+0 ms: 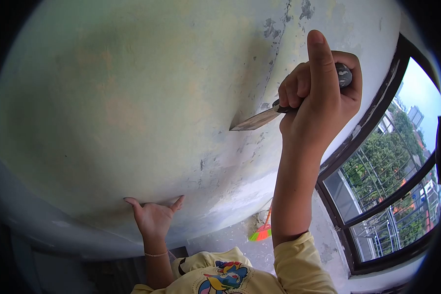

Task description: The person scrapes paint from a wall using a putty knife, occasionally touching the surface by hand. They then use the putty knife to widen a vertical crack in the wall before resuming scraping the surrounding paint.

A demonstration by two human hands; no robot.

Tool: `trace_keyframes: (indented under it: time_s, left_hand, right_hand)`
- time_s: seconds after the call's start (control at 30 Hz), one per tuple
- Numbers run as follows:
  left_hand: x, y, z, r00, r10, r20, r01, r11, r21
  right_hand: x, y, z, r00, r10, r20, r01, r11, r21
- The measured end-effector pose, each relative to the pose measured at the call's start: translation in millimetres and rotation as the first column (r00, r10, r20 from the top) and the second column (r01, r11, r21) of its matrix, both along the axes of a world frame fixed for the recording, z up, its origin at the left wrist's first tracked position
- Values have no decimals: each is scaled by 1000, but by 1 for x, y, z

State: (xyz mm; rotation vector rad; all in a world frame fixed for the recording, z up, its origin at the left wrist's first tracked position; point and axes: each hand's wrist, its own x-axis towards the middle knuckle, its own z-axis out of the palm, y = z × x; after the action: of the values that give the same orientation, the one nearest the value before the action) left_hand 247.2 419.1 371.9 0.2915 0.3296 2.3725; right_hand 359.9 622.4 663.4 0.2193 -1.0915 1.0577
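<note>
My right hand is wrapped round the dark, paint-flecked handle of a scraper, thumb pointing up. The scraper's flat metal blade points left, its tip right at the painted wall. Lower and to the left, my left hand is spread with its palm towards me and its fingertips at the wall's surface. Faded green and yellowish paint covers the wall, with grey chipped patches and a thin crack running down near my right hand.
A dark-framed window stands on the right, with trees and buildings outside. Below, a broom with orange and green bristles rests near the grey floor. Dark steplike shapes show at the lower left.
</note>
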Motion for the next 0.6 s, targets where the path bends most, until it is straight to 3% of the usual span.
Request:
trace_keyframes:
  time_s: [0.6]
  left_hand:
    - [2, -2, 4, 1000, 5, -16, -6, 1000, -30]
  right_hand:
    - [-2, 0, -16, 998, -2, 66, 4, 1000, -24]
